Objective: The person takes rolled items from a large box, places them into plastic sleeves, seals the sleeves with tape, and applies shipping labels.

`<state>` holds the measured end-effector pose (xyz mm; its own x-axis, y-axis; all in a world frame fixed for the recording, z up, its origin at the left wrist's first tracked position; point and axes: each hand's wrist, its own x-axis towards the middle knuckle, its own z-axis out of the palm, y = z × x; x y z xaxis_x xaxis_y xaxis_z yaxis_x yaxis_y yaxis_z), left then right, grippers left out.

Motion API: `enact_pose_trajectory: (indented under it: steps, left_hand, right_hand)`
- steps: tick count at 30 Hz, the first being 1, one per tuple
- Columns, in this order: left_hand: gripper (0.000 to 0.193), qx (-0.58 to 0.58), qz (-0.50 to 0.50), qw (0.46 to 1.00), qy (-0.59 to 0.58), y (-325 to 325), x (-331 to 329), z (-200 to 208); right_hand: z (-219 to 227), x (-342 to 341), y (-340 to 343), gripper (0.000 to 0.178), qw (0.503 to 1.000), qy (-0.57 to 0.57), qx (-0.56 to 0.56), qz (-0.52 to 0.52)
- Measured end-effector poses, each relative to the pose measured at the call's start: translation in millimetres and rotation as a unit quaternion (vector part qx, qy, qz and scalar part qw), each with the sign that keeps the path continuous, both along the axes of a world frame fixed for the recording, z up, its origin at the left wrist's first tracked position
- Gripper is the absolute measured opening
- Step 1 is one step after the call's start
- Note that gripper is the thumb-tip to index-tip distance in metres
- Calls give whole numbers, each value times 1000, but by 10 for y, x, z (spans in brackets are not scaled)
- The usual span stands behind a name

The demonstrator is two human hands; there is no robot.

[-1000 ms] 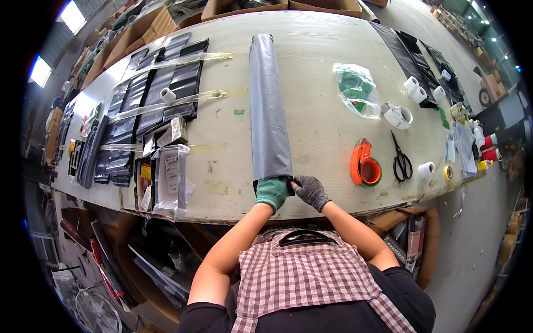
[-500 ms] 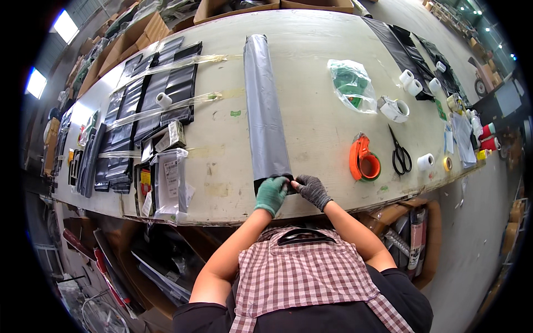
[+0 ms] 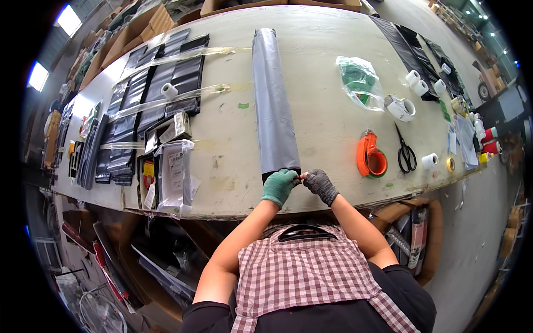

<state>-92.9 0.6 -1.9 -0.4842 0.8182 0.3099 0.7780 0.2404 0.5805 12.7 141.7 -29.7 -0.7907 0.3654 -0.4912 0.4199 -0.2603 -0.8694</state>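
Observation:
A long, narrow grey plastic mailing bag (image 3: 275,105) with a dark near end lies lengthwise on the table, pointing away from me. Gloved in green, my left hand (image 3: 278,187) is closed over the bag's near end. Just right of that end, my right hand (image 3: 320,186) in a dark grey glove is pinched, its fingertips meeting those of the left. Whatever sits between the right fingertips is too small to make out. The bag's lower edge is partly hidden under my left hand.
On the right are an orange tape dispenser (image 3: 371,155), black scissors (image 3: 406,152), a clear bag with green contents (image 3: 360,83), a tape roll (image 3: 401,108) and several white rolls. Stacked black bags (image 3: 186,72) and a plastic-lined box (image 3: 175,175) occupy the left.
My right hand has drawn slightly off the bag's corner, and its fingertips now meet the left's. The left hand has closed further over the end. The whole view has shifted slightly.

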Motion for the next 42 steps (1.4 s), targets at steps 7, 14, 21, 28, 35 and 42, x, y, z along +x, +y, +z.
enact_pose_trajectory:
  steps: [7,14,21,28,35,42]
  left_hand:
    - [14,-42,-73,988,133,-404,59,-146]
    - [12,2,8,1000,-5,-1047,107,495]
    - [12,-25,-30,999,22,-27,-3,168]
    - [9,-65,-43,994,75,-35,21,85]
    - [33,-505,-116,852,-73,-2348,-6,-98]
    - [71,-249,-46,932,259,-1207,-420,971]
  right_hand:
    - [189,-71,-68,32,998,-8,1,55]
    - [243,11,-26,46,994,-80,64,49]
    - [136,5,-44,33,995,56,83,10]
    - [81,-2,-40,26,984,48,162,58]
    - [253,195,262,23,924,119,364,11]
    - [412,-105,397,49,657,259,690,160]
